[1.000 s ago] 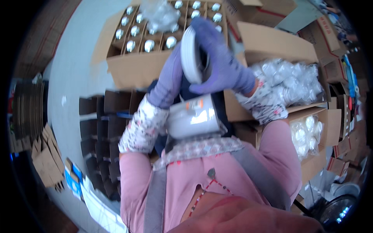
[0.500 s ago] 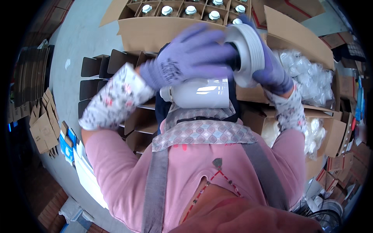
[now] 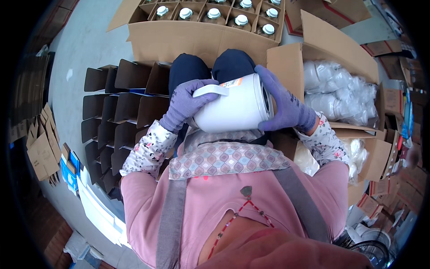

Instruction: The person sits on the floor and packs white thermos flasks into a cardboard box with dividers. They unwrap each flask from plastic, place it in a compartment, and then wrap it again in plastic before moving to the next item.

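Fingers of the knit-gloved left hand point(image 3: 184, 102) clamped the curved handle point(image 3: 211, 91) of a glossy cylindrical jug point(image 3: 230, 110) — sideways by the patterned apron point(image 3: 229, 159) — while the right hand point(image 3: 286, 104), fingers spread, gripped its round rim point(image 3: 260, 99).

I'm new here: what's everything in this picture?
handled container: one, white, centre
capped bottles: at least eight, white-capped, top
divided carton: one, brown, around the bottles
cardboard dividers: several, dark brown, left of the knees
open cartons: two, brown, right
plastic-wrapped items: uncounted, clear and whitish, inside those cartons
cardboard pieces: several, brown, far left
sheets: uncounted, white, lower left
apron: one, grey patterned, chest
knees: two, navy-clothed, beyond the container
left hand: one, purple-gloved, on the container's handle
right hand: one, purple-gloved, at the container's right end
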A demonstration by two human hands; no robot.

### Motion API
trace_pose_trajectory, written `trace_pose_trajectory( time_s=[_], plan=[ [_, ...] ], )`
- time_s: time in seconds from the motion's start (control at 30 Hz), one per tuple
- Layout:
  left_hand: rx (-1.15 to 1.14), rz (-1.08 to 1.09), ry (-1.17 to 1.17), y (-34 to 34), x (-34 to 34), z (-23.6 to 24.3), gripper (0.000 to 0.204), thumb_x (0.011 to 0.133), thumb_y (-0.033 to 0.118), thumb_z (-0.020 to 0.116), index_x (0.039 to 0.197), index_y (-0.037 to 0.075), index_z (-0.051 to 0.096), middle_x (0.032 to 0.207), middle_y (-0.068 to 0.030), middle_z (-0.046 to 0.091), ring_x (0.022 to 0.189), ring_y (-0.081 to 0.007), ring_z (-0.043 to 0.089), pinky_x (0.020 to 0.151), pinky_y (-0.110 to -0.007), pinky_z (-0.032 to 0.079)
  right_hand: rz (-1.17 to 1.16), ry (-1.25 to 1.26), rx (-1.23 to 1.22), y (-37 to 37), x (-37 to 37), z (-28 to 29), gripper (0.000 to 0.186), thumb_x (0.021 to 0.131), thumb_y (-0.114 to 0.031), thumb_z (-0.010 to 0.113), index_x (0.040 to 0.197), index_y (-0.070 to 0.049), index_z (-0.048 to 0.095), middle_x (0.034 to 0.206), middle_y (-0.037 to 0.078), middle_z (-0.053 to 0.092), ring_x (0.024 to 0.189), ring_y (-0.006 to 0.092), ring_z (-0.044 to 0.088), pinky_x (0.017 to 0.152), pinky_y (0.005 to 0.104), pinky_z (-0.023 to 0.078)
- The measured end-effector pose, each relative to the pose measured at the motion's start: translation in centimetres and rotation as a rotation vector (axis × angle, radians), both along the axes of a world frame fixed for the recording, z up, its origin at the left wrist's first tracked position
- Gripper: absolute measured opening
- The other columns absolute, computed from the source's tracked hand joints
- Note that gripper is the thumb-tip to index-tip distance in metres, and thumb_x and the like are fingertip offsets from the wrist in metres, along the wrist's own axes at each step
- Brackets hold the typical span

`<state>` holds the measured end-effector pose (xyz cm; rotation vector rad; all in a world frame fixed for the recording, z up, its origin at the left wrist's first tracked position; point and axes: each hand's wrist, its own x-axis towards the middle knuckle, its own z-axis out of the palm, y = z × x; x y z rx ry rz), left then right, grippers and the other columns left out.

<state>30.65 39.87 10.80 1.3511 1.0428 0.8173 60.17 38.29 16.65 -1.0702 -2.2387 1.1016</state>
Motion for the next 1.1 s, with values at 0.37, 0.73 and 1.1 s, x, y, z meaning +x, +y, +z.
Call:
trace_pose_trajectory(
  time_s=[0.37, 0.73, 1.1],
  plan=[
    [0.007, 0.155, 0.047, -2.3, -1.3, -1.6, 0.020, 0.084, 0.016, 0.069, 0.094, -0.001, 0.068, 0.092, -0.0082, 0.071, 0.084, -0.0108, 0.065, 0.076, -0.024, 0.051, 0.067, 0.173, -0.838, 1.5, 5.2, 0.6, 0.041, 0.089, -0.024, 0.058, 0.126, -0.008, 0.056, 0.122, 0.021, 0.055, 0.111, 0.0297, 0.057, 0.090, 0.0365, 0.048],
    [0.053, 0.226, -0.041, -3.8, -2.1, -2.8, 0.021, 0.080, 0.011, 0.074, 0.094, -0.004, 0.069, 0.107, -0.0142, 0.070, 0.091, -0.0150, 0.066, 0.081, -0.029, 0.052, 0.139, 0.230, -0.952, 0.3, 3.2, 5.2, 0.057, 0.085, -0.013, 0.062, 0.136, 0.004, 0.044, 0.117, 0.020, 0.062, 0.107, 0.0184, 0.059, 0.097, 0.0350, 0.044],
    [0.036, 0.204, -0.045, -3.2, -2.0, -2.8, 0.016, 0.081, 0.011, 0.073, 0.085, -0.002, 0.066, 0.113, -0.0180, 0.067, 0.100, -0.0192, 0.064, 0.086, -0.032, 0.050, -0.457, -0.105, -0.100, -2.1, 1.9, -14.0, 0.106, 0.073, -0.040, 0.073, 0.149, 0.001, 0.012, 0.152, 0.029, 0.017, 0.143, 0.0414, 0.012, 0.116, 0.0469, 0.014]
  ],
)
